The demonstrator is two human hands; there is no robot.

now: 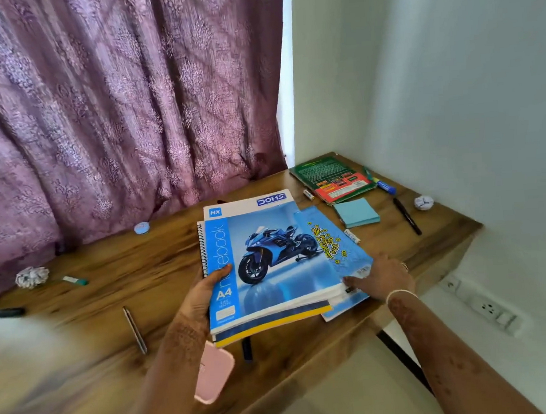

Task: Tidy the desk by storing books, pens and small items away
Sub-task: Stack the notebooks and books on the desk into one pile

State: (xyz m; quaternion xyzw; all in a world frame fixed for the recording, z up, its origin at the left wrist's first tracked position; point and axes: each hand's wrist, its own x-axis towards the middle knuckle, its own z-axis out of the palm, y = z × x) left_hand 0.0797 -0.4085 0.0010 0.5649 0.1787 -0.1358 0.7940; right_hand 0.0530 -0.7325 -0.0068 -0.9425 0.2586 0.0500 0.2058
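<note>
My left hand grips the spiral edge of a stack of notebooks; the top one is a blue A4 notebook with a motorcycle cover. The stack is lifted slightly off the wooden desk. My right hand holds the stack's right side, fingers against a blue booklet with yellow print that sticks out beneath. A green and red book lies at the far right corner, beside blue sticky notes, a blue marker and a black pen. A grey pen lies near the front.
A pink case lies at the desk's front edge under my left forearm. Crumpled paper balls, a small blue round item and a teal eraser lie scattered. A purple curtain hangs behind; a white wall stands on the right.
</note>
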